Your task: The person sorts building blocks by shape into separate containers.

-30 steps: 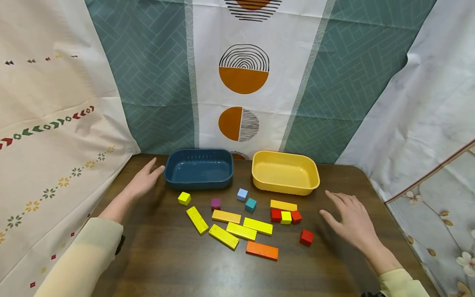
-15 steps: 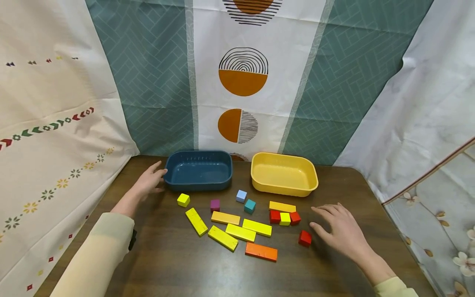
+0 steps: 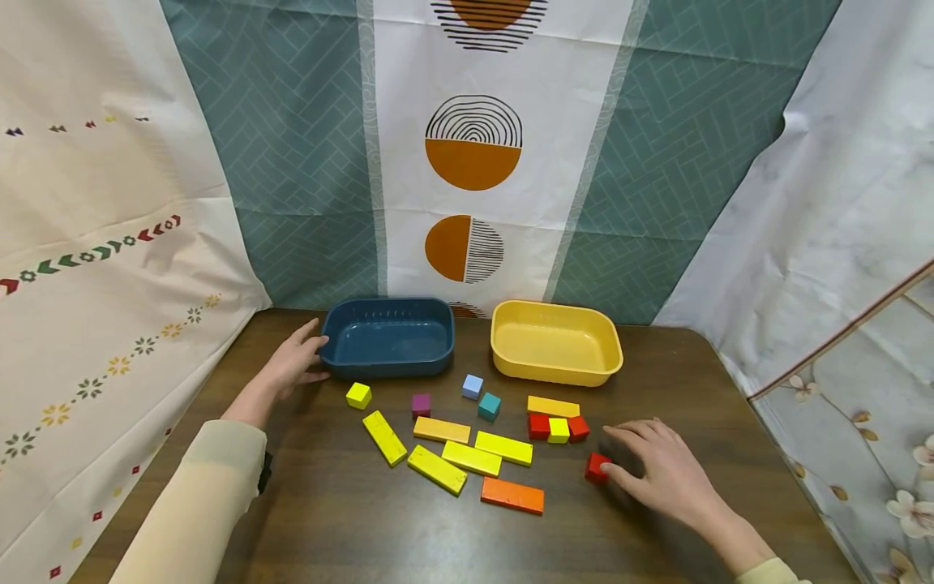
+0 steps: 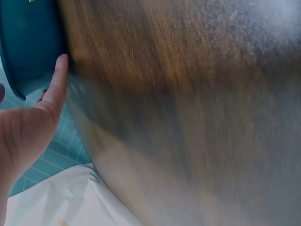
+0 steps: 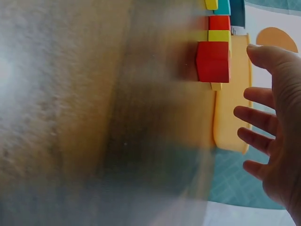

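Our right hand [image 3: 667,474] reaching, fingers [image 5: 256,117] spread, red cube [image 3: 597,467] at fingertips, ungripped; left hand [image 3: 295,361] flat against blue tray [image 3: 387,338]. Next we pinch cube.

Head view bright, evenly lit, sharp — both wrist views smeared by blur, tabletop glare washed pale

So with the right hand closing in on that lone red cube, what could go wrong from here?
1. The right hand is open beside the red cube, not gripping; a nudge might slide it away.
2. The red-yellow-red cube row sits close by and could get knocked.
3. The left hand touches the blue bin and may shift it.
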Tool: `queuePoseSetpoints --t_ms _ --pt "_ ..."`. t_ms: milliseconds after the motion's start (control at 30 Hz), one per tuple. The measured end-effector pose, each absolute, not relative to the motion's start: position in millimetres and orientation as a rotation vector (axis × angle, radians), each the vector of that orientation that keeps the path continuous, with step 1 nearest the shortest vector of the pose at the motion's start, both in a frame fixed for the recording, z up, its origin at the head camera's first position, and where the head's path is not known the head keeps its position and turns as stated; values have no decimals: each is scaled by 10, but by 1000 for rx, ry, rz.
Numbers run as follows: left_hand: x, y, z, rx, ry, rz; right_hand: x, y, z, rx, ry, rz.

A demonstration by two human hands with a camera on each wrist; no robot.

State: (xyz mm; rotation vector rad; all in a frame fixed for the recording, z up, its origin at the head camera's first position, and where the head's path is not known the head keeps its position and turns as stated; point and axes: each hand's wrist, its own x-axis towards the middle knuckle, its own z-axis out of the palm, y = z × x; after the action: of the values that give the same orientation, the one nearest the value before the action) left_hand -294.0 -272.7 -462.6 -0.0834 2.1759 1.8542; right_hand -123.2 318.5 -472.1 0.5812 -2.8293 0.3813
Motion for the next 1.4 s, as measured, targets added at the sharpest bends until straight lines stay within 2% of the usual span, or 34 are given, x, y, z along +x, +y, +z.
queuePoseSetpoints --t_ms 1400 --pt "-3065 -2687 -4713 38 2080 1879 -1164 3166 -4914 554 -2881 474"
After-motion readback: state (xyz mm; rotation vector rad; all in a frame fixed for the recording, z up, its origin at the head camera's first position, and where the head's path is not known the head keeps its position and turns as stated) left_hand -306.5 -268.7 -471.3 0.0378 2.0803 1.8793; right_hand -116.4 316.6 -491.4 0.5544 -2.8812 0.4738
